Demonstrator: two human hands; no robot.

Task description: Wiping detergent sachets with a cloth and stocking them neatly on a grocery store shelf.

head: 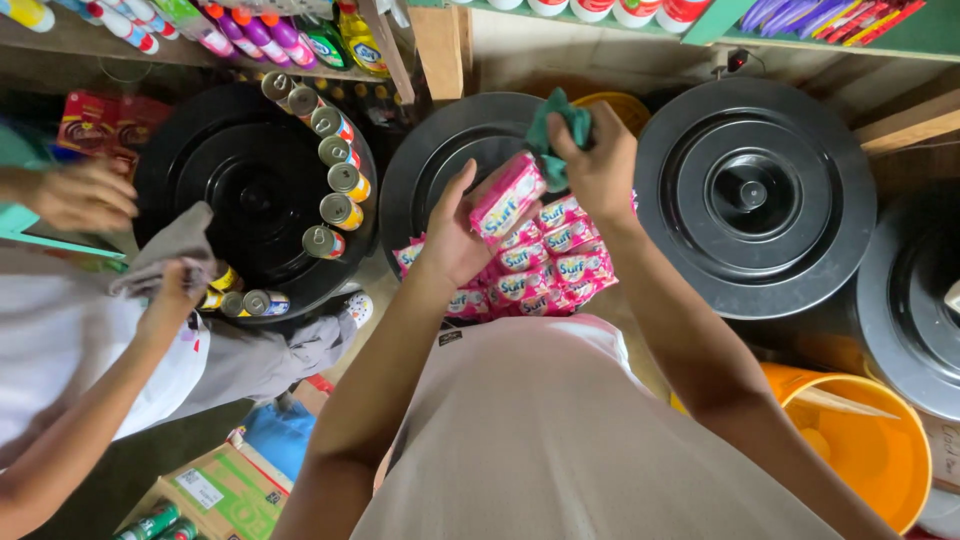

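Observation:
My left hand [452,232] holds a pink detergent sachet [507,196] lifted off a pile of like pink sachets [545,272] lying on a black bin lid [440,150]. My right hand [598,160] grips a green cloth [556,132] and presses it against the top end of the held sachet. Both hands hover over the middle lid, just above the pile.
Another person at the left holds a grey cloth [170,250] by a black lid [240,190] ringed with small cans [342,180]. More black lids [755,195] sit to the right, an orange bucket [870,450] lower right, a cardboard box [215,490] below, bottles [260,35] on shelves.

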